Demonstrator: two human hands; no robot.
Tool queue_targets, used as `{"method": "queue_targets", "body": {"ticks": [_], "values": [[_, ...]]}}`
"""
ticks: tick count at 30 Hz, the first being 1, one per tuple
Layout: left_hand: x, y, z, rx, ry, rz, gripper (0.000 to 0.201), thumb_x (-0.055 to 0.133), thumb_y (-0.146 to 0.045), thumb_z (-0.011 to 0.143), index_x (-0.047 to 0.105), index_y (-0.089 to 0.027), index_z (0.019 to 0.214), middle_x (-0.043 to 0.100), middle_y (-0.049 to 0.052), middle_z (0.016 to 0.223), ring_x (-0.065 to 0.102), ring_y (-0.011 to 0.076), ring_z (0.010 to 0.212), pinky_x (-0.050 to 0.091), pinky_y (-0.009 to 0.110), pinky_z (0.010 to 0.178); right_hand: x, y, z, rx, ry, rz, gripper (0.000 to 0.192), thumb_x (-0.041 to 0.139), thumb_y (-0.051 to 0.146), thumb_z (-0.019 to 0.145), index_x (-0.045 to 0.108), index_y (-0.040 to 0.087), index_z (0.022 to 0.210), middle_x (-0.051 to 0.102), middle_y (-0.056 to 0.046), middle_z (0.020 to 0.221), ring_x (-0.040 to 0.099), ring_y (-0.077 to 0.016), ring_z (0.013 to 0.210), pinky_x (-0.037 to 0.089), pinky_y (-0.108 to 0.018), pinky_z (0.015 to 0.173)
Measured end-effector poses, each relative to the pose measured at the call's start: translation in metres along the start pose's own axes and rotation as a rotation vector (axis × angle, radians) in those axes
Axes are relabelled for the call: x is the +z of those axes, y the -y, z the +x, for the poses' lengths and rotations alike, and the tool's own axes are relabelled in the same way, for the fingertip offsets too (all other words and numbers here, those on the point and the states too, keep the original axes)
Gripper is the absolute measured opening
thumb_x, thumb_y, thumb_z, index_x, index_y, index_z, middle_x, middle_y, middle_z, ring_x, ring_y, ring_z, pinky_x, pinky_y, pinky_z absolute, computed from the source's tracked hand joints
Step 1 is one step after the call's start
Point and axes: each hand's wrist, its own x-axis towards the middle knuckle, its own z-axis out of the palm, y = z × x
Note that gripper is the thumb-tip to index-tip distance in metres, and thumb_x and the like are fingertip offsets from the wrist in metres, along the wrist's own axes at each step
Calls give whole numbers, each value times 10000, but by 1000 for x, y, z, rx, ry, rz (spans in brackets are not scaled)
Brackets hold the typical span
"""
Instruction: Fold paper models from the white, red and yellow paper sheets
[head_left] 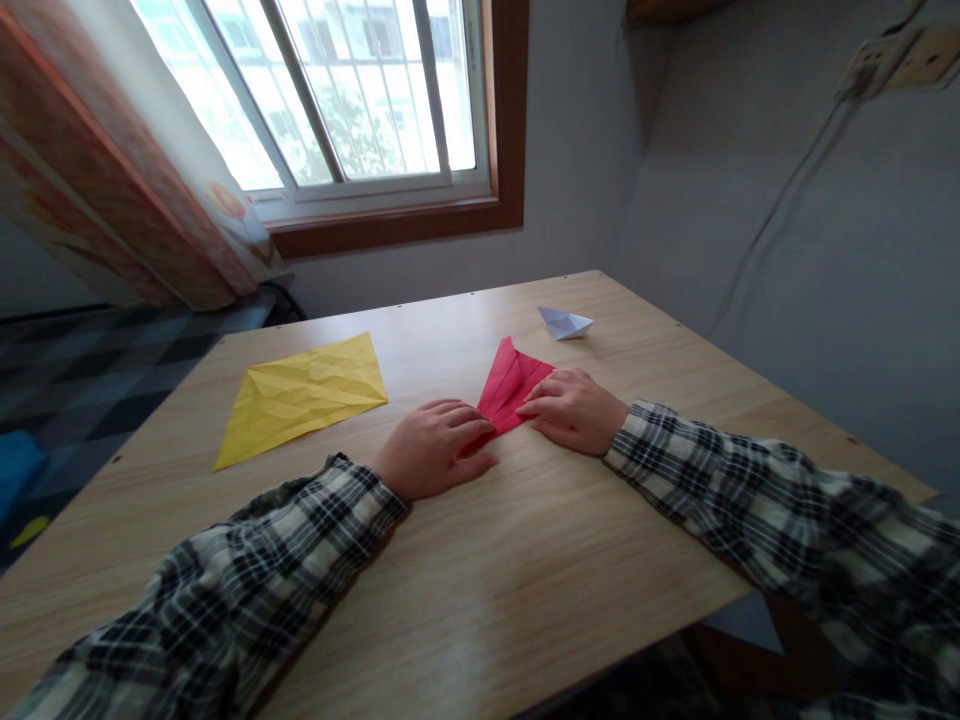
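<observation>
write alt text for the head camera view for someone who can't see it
Both hands, left hand and right hand, press flat on a folded red paper on a wooden table. A creased yellow sheet lies to the left, a small white paper boat farther back.

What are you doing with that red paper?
A person in a checked shirt presses both hands onto a folded red paper on the wooden table. The left hand holds its near end down and the right hand presses its right edge. A creased yellow paper lies flat to the left, and a small white paper boat sits farther back.
</observation>
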Motion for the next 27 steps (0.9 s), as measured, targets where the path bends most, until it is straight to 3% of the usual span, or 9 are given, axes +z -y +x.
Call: {"method": "queue_targets", "body": {"ticks": [9,16,27], "values": [[5,4,0,-123,-21,-7,257,512,-381,967,692,-227,1066,725,42,1047,639,205,1005,516,390,905,1,-1,1,-9,-26,-30,212,564,306,931,732,229,1035,714,-71,969,598,-218,957,335,-434,970],[5,6,1,-118,-38,-34,253,489,-349,979,698,-225,1049,736,40,1028,640,204,972,526,388,872,1,-1,0,-37,-35,-81,213,530,278,950,720,226,1030,734,-59,985,645,-199,934,295,-457,1029],[6,7,-1,-53,-37,-17,250,456,-294,998,671,-214,1097,727,46,1061,630,200,993,516,368,870,-3,2,2,-112,-124,-192,234,491,254,957,707,224,869,740,-31,861,626,-183,840,321,-431,1040]]}}
